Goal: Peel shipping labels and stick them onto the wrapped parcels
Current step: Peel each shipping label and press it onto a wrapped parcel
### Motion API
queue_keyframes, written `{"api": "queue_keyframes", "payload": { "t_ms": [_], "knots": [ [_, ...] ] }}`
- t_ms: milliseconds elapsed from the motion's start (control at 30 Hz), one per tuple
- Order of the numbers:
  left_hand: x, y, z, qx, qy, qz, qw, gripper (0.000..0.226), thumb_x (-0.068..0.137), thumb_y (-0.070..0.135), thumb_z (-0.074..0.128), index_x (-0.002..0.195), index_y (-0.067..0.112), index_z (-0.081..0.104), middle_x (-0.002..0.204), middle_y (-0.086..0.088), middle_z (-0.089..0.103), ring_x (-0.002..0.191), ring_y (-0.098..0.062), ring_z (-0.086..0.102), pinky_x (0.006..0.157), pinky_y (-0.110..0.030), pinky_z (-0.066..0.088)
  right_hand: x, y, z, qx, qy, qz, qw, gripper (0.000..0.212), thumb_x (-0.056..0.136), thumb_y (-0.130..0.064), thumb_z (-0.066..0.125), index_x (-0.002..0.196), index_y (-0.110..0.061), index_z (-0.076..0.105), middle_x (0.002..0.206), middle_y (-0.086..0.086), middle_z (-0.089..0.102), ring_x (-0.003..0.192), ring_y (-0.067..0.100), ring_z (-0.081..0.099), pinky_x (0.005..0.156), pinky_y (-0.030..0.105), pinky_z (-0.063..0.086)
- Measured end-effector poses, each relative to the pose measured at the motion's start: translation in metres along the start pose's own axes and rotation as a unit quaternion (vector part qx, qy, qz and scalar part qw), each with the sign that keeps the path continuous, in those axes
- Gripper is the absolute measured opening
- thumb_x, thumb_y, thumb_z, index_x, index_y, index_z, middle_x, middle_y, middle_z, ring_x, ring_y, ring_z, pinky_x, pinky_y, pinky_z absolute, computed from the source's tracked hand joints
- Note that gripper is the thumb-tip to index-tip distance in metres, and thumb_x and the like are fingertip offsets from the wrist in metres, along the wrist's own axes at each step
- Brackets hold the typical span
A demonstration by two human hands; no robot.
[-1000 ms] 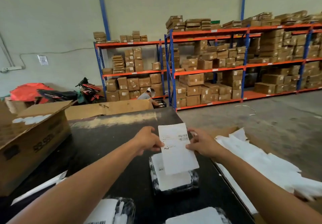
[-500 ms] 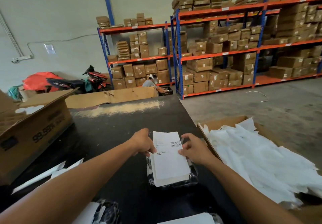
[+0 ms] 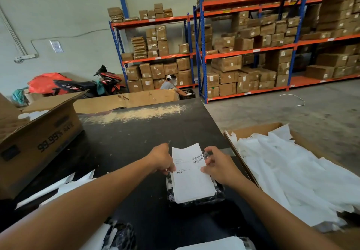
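A white shipping label (image 3: 191, 174) with a barcode lies over a black wrapped parcel (image 3: 196, 201) on the black table (image 3: 136, 133). My left hand (image 3: 162, 159) pinches the label's left edge. My right hand (image 3: 218, 165) grips its right edge near the barcode. The label's far end still stands a little off the parcel, and its near part rests flat on it. Two more wrapped parcels with white labels, one (image 3: 116, 234) and another (image 3: 218, 245), show at the bottom edge.
An open cardboard box (image 3: 39, 138) stands at the left. White backing strips (image 3: 58, 187) lie beside it. A box of discarded white backing paper (image 3: 292, 172) sits right of the table. A long carton (image 3: 124, 101), a seated person (image 3: 169, 83), a motorbike and stacked racks are beyond.
Both hands have lowered the label from held up in the air onto the parcel. The view has also tilted down and toward the right.
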State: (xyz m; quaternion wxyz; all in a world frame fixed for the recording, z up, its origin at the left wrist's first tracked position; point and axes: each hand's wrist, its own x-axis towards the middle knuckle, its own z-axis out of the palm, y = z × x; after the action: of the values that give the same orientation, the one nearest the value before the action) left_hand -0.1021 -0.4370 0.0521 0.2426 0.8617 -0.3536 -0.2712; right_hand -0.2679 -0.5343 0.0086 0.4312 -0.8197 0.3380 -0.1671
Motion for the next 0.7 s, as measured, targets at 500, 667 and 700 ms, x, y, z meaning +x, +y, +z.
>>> {"api": "queue_keyframes", "payload": {
  "t_ms": [500,667,700],
  "knots": [
    [-0.004,-0.006,0.010,0.186,0.051,0.030,0.981,0.094,0.074,0.024,0.082,0.144,0.007,0.021,0.125,-0.016,0.056,0.111,-0.033,0.058,0.088,-0.041,0.052,0.006,0.000,-0.007,-0.128,-0.030,-0.003,0.991,0.065,0.075,-0.030,0.077,0.131,-0.021,0.043,0.134,0.002,0.051,0.115,0.021,0.052,0.096,0.038,0.049],
    [-0.004,0.004,0.009,0.306,0.013,0.143,0.941,0.078,0.085,0.034,0.068,0.148,0.018,0.024,0.136,-0.010,0.051,0.122,-0.030,0.052,0.096,-0.044,0.048,0.020,-0.003,-0.005,-0.214,-0.059,-0.054,0.974,0.062,0.089,-0.037,0.060,0.144,-0.032,0.032,0.155,0.002,0.026,0.139,0.024,0.030,0.112,0.043,0.032],
    [-0.003,0.006,0.009,0.327,-0.024,0.153,0.932,0.073,0.089,0.040,0.062,0.149,0.020,0.026,0.142,-0.010,0.046,0.128,-0.030,0.046,0.102,-0.043,0.043,0.024,-0.003,-0.003,-0.236,-0.070,-0.056,0.968,0.058,0.091,-0.039,0.055,0.144,-0.034,0.031,0.157,0.003,0.020,0.142,0.027,0.024,0.114,0.045,0.029]
  ]
}}
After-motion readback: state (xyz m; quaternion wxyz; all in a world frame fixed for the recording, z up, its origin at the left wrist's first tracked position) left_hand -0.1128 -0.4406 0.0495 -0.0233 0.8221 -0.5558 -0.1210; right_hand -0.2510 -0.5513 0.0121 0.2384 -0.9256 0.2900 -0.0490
